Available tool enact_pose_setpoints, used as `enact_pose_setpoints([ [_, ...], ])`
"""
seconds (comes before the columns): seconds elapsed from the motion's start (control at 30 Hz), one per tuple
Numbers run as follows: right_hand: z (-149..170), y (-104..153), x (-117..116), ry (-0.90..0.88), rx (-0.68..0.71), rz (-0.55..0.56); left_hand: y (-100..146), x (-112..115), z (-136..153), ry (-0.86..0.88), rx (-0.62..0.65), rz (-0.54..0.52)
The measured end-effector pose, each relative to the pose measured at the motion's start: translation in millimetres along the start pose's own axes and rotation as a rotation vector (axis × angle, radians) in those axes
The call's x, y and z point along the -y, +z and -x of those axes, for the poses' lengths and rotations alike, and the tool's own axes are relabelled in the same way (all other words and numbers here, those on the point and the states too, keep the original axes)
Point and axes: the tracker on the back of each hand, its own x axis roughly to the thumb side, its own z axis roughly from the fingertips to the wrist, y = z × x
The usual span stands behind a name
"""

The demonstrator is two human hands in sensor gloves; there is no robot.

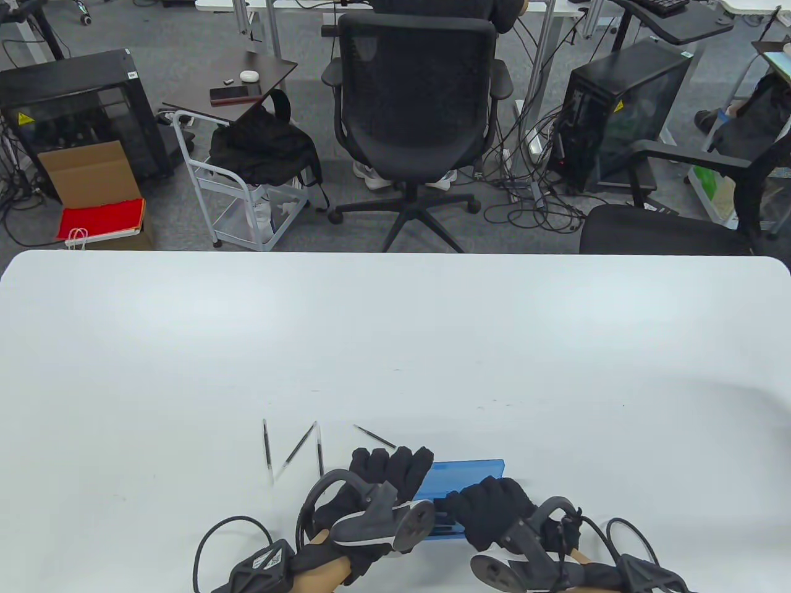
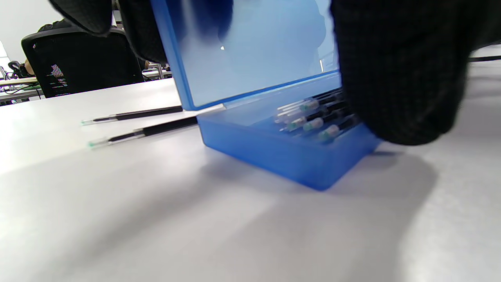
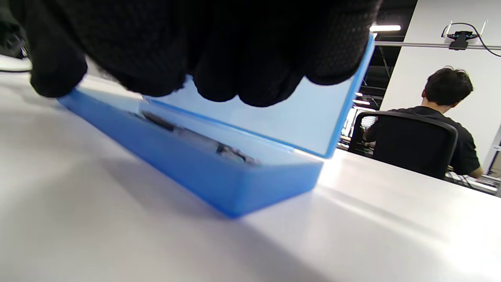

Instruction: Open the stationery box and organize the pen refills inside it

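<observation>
A white table point(image 1: 395, 346) is filling the near half of the table view, with grey carpet, a black office chair point(image 1: 415, 117) at 12 o'clock and a computer tower point(image 1: 624, 111) at 2 o'clock behind it. The blue stationery box point(image 1: 466, 479) is sitting open at 6 o'clock, pen refills point(image 2: 317, 117) lying inside. The left hand point(image 1: 389, 475) is holding the raised lid point(image 2: 250, 58), fingers draped over its edge. The right hand point(image 1: 491, 509) is curling over the box; what it grips I cannot tell. Loose refills point(image 1: 295, 451) are lying at 7 o'clock.
</observation>
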Motion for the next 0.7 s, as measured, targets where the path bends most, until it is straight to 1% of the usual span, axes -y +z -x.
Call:
enact_pose_setpoints([
  [0.13,3,6,18,-0.047,-0.013,0.143,0,0,0,0.002,0.000,0.001],
  [0.2,6,10,23,-0.056,-0.015,0.188,-1,0,1,0.006,0.000,0.003],
  [0.27,10,13,24,-0.048,-0.016,0.211,-1,0,1,0.009,0.000,0.004],
  [0.33,15,14,24,-0.028,-0.024,0.203,-1,0,1,0.011,0.000,0.003],
  [0.43,24,13,20,-0.008,-0.058,0.151,-1,0,1,0.011,-0.001,0.005],
  [0.5,29,11,16,-0.019,-0.089,0.063,-1,0,2,0.013,-0.001,0.007],
  [0.6,38,8,4,-0.030,-0.119,-0.123,-1,0,1,0.011,-0.003,0.009],
  [0.7,44,5,-5,-0.053,-0.127,-0.229,-1,0,2,0.007,-0.004,0.011],
])
